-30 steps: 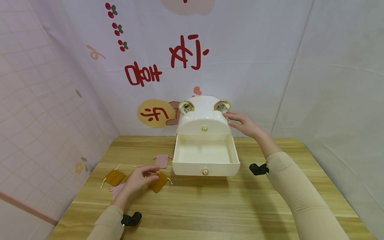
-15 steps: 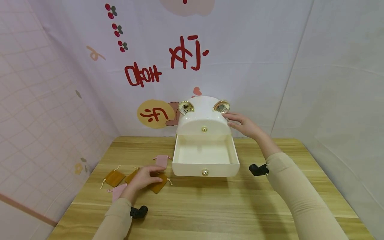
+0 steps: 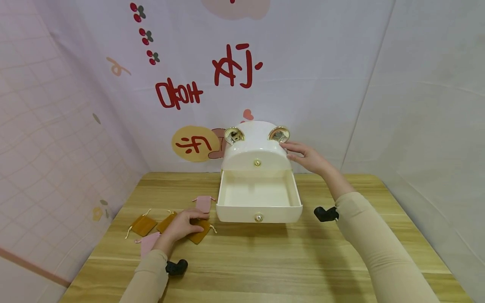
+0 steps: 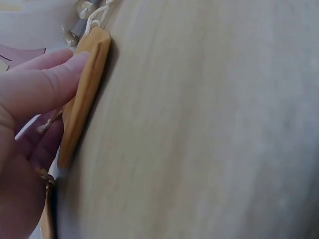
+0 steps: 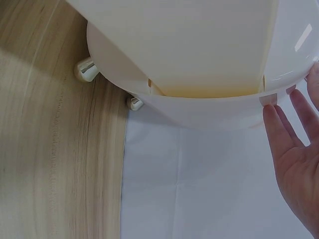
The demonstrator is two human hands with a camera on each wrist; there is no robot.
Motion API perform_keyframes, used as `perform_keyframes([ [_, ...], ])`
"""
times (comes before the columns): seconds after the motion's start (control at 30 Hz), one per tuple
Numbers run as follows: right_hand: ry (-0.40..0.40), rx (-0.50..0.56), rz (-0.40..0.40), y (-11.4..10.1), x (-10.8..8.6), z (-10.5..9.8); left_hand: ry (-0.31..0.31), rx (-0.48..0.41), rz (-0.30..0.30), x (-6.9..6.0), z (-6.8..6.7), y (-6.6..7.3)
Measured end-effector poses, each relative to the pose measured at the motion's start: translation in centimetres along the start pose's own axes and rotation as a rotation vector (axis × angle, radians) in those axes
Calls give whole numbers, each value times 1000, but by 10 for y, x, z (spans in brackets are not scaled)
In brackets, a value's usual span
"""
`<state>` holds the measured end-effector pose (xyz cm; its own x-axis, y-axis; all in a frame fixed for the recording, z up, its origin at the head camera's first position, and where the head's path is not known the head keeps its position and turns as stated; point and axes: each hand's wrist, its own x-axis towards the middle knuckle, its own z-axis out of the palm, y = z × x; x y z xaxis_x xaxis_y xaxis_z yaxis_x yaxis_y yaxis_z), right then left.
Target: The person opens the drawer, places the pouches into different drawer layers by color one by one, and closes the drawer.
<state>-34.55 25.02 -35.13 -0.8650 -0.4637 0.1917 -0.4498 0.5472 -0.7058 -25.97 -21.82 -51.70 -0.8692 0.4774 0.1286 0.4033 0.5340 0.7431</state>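
Pale fabric backdrop (image 3: 314,92) up behind the white box (image 3: 261,149), red lettering (image 3: 232,67) and cherries (image 3: 140,12) printed across it, and underneath the box it's a wood-grain table (image 3: 265,269)! Two gold-rimmed ears (image 3: 279,134) crown the box, a round knob (image 3: 257,163) sits on its face, and its lower drawer (image 3: 259,213) juts out toward the person, with a second knob on the drawer front.

Over to the left of the box, and here's the left hand (image 3: 182,225), down low over a mustard pouch (image 3: 198,238) that lies on the wood just beside the drawer! Thumb and fingers are at that pouch; the left wrist view puts the thumb right against it, but whether the grasp has closed, I cannot tell.

More pouches left of the box: a pink pouch (image 3: 203,204) next to the drawer, beyond the fingertips; a second mustard pouch (image 3: 165,223) partly hidden by the hand; farther from the box, a third mustard pouch (image 3: 144,226) and another pink pouch (image 3: 149,244), well apart from the drawer.

And on the box's right side, the right hand (image 3: 308,159)! Fingers extended and unclenched, tips resting on the shell just below the ear. Right wrist view catches shiny feet (image 5: 87,69) under the box.
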Motion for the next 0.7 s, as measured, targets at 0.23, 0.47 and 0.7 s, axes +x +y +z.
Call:
perform_keyframes([
  [0.23, 6, -20, 3, -1, 0, -1, 5, -6, 16, 1, 1, -3],
  [0.47, 3, -29, -11, -2, 0, -1, 78, 2, 65, 2, 5, -7],
  [0.7, 1, -31, 0, -2, 0, -1, 166, 2, 53, 2, 6, -5],
])
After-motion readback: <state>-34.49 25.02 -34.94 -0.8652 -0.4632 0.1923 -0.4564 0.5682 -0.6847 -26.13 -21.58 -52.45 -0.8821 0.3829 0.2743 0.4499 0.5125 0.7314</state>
